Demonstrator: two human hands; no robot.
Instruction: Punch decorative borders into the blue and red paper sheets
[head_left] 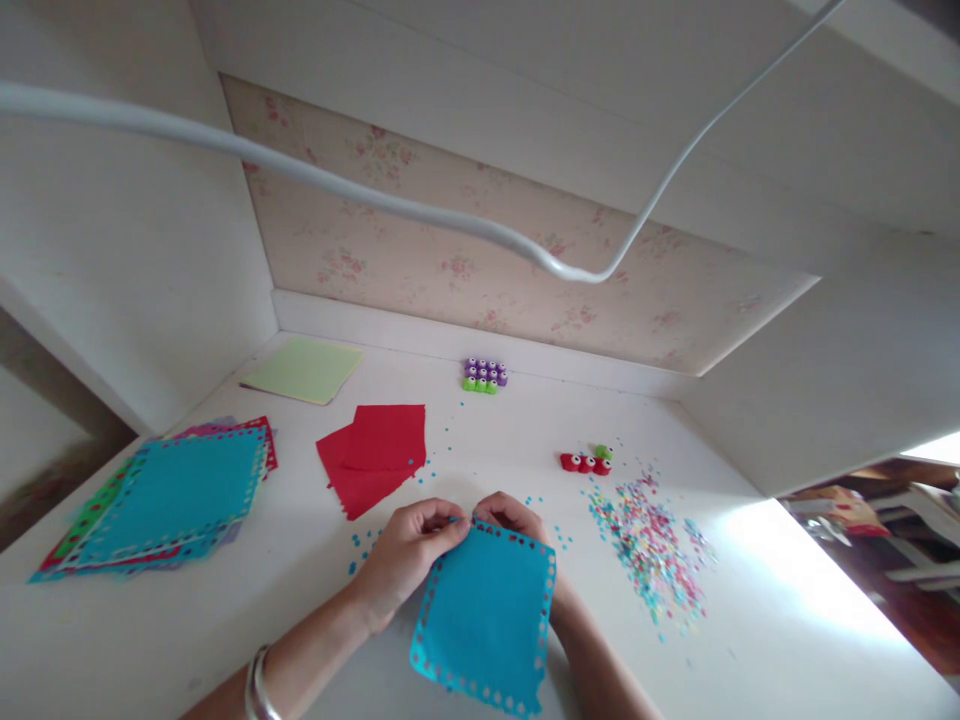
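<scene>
A blue sheet of paper point(487, 610), with small punched holes along its edges, hangs above the table between my hands. My left hand point(412, 545) pinches its upper left corner between thumb and fingers. Behind the top edge, my right hand point(514, 515) has its fingers curled at the paper, partly hidden by the sheet. Blue paper bits point(364, 550) lie on the table beside my left hand. Beyond both hands are two overlapping red sheets point(386, 440).
On the left lies a stack of hole-edged coloured sheets point(195, 485), with pale green paper point(307, 368) behind it. Small purple and green punch-like pieces point(486, 374) sit at the back, red ones point(586, 463) to the right, near a multicoloured confetti pile point(652, 545). A white cable point(420, 212) crosses above.
</scene>
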